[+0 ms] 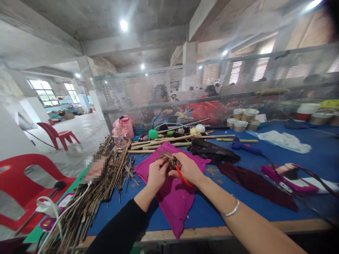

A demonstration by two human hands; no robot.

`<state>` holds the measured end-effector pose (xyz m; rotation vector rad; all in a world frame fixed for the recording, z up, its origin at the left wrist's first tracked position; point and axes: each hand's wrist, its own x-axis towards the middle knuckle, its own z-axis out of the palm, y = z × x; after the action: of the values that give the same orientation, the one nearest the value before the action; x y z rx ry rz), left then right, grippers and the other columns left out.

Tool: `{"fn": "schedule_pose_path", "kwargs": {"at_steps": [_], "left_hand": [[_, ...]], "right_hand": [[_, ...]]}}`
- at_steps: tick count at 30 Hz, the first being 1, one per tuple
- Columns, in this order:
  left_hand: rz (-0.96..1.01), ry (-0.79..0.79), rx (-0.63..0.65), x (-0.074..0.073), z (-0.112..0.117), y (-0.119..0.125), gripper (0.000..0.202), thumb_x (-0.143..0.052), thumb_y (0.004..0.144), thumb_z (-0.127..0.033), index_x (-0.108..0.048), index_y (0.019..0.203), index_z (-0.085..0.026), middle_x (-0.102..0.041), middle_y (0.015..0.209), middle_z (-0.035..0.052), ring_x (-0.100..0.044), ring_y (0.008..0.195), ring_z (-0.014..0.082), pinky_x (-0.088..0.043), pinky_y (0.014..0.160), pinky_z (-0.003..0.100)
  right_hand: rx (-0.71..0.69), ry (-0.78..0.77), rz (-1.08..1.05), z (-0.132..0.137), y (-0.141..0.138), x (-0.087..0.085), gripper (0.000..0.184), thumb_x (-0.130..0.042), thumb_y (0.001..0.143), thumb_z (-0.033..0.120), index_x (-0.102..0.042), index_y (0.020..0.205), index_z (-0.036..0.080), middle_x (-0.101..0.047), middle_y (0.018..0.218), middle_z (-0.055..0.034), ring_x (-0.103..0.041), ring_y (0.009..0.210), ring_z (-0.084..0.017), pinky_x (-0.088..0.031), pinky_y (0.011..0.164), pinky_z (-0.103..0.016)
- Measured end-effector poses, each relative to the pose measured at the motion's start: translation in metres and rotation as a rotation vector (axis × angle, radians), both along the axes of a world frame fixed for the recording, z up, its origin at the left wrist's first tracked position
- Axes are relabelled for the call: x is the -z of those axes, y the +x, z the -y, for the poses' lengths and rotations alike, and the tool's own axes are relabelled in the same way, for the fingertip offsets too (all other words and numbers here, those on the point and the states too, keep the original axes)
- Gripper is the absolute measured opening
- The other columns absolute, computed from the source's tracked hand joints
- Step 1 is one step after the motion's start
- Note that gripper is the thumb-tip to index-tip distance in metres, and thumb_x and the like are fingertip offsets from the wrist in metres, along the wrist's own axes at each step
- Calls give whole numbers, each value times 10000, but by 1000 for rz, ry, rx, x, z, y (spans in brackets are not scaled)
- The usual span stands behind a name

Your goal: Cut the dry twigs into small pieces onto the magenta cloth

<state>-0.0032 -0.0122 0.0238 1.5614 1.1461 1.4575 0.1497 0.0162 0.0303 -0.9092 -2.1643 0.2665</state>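
In the head view my right hand (188, 170) is closed around red-handled scissors (182, 177), whose metal blades point up and to the left. Beside it, my left hand (156, 174) pinches a small brown twiggy clump (173, 162) close to the blades. The fingers partly hide this clump, so its exact kind is unclear. Both hands are over a magenta cloth (173, 208) spread on the blue tabletop (116, 215). The cloth's pointed corner reaches towards the front edge.
Bundled dry twigs (92, 201) cover the table's left side. Behind the cloth lie wooden sticks (159, 144) and yarn balls (153, 134). A dark maroon cloth (256, 185), a black cloth (212, 151) and a blue glue gun (246, 146) are on the right. A perforated metal screen (127, 91) stands behind.
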Motion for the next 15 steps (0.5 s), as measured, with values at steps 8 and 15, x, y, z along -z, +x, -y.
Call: {"fn": "schedule_pose_path", "kwargs": {"at_steps": [8,15], "left_hand": [[133,-71,44,-2,-1,1,315,-527,755,-299,-655,983,-124,-689,789,53,-585,604,146,-452,542,229],[68,-2,12,-2,-3,0,237,-527,741,-232,-688,890,-142,-699,859,56,-615,759,182,-466,717,268]], "right_hand": [[25,-72,-24,3,-5,2,431,-621,702,500,-548,1005,202,-623,873,-48,-577,762,-190,-434,672,-284],[57,51,51,1,-6,2,580,-678,628,498,-502,1060,154,-561,916,-97,-537,820,-233,-418,735,-354]]}}
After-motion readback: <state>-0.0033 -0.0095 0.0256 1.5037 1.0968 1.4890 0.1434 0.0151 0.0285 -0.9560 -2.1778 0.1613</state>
